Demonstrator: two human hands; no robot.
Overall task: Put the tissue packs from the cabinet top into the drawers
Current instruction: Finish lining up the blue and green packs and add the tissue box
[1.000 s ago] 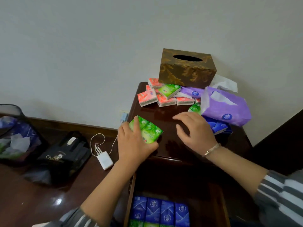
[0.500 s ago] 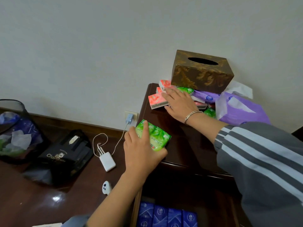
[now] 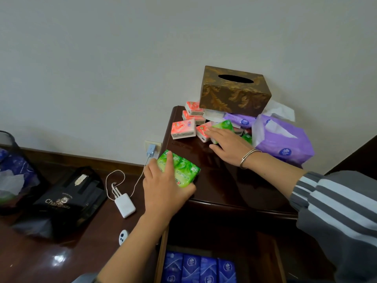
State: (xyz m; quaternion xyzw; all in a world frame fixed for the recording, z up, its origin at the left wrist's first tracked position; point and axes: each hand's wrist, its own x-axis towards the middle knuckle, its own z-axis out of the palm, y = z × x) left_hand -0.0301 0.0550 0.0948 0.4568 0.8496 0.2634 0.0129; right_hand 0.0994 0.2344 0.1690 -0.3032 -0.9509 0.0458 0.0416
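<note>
Your left hand (image 3: 165, 190) grips the green packs (image 3: 184, 171) at the front-left corner of the cabinet (image 3: 224, 184), above the open drawer (image 3: 161, 258) holding blue packs (image 3: 200, 266), while your right hand (image 3: 230, 149) rests straight-fingered on the pile (image 3: 182, 129) behind.

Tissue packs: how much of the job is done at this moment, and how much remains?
Done: a row of blue packs lies in the open drawer. In hand: the left hand grips two green packs at the front corner of the cabinet top; the right hand touches another green pack in the pile. Left: pink packs and purple packs.
</note>
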